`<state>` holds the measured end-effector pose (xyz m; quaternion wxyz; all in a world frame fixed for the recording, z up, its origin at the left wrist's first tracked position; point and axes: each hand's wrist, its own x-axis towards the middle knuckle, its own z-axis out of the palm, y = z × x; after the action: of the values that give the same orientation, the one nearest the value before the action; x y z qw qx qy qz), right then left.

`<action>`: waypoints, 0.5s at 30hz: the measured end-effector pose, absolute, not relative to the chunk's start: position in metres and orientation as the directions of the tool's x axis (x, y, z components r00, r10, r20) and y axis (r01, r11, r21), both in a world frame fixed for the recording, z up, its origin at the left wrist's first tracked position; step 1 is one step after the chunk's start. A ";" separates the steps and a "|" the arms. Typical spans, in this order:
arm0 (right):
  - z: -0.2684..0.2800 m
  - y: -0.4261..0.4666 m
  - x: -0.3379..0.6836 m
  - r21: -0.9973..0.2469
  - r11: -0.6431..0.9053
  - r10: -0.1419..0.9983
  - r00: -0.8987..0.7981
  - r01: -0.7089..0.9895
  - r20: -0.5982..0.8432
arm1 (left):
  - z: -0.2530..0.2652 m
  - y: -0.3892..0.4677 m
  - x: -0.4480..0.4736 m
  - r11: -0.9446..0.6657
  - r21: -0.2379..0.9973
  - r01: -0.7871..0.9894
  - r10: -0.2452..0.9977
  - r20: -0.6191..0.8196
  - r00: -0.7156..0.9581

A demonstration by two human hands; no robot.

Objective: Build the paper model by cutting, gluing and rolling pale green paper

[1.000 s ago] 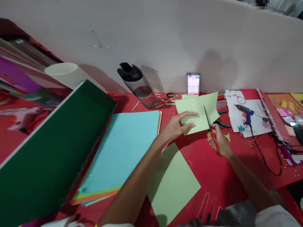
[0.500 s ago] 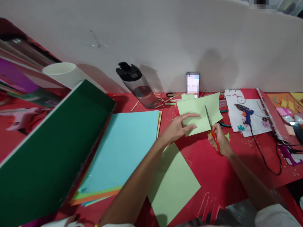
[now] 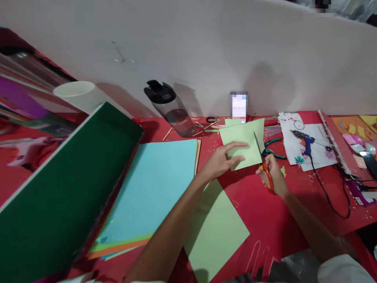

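Note:
My left hand [image 3: 218, 160] grips a light green sheet of paper [image 3: 240, 135], thumb and fingers spread along its lower left part. The paper is held up over the red tabletop. In my right hand [image 3: 275, 175] is a pair of scissors [image 3: 267, 177] with red and yellow handles, fingers wrapped round them. Their blade lies across the paper near its right edge, pointing up and away. How far the blades are apart is hard to see. A larger light green sheet [image 3: 219, 232] lies below, partly under my left forearm.
Coloured sheets [image 3: 159, 177] and a dark green board [image 3: 76, 184] are on the left. A water bottle [image 3: 173, 112] and a lit phone [image 3: 239, 107] stand at the back wall. Pliers [image 3: 273, 153], a glue gun [image 3: 308, 143] and its black cable [image 3: 326, 202] lie to the right.
The right part of the held paper has bent or moved leftward, so the pliers behind it show more. Both hands stay almost where they were.

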<state>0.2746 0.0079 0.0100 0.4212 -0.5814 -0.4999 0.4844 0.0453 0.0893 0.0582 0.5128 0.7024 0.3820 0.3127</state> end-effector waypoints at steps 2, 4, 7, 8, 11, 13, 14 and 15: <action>0.010 0.007 0.274 -0.981 -0.102 0.995 0.008 0.167 -0.102 | 0.058 0.089 0.046 -0.180 0.963 0.200 0.858 0.054 0.511; 0.011 0.007 0.275 -0.986 -0.060 0.997 -0.042 0.155 -0.068 | 0.057 0.089 0.046 -0.180 0.966 0.188 0.860 0.061 0.507; 0.013 0.008 0.278 -0.991 -0.020 0.991 -0.127 0.135 -0.037 | 0.058 0.089 0.046 -0.175 0.967 0.183 0.859 0.059 0.509; 0.014 0.008 0.279 -0.991 -0.009 0.989 -0.143 0.134 -0.028 | 0.058 0.089 0.046 -0.174 0.967 0.187 0.857 0.055 0.512; 0.017 0.008 0.280 -0.990 -0.001 0.989 -0.150 0.138 -0.022 | 0.059 0.089 0.045 -0.189 0.960 0.205 0.850 0.055 0.525; 0.017 0.007 0.280 -0.992 -0.016 0.989 -0.144 0.128 -0.034 | 0.058 0.089 0.045 -0.211 0.953 0.217 0.845 0.066 0.531; 0.017 0.007 0.280 -0.992 -0.025 0.989 -0.143 0.121 -0.043 | 0.058 0.089 0.045 -0.223 0.950 0.220 0.842 0.073 0.535; 0.016 0.008 0.281 -0.993 -0.035 0.988 -0.145 0.116 -0.052 | 0.057 0.089 0.044 -0.231 0.947 0.223 0.838 0.078 0.539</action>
<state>0.2810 0.0075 0.0164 0.4214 -0.4998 -0.5523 0.5173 0.0444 0.0894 0.0569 0.4990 0.7216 0.3678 0.3081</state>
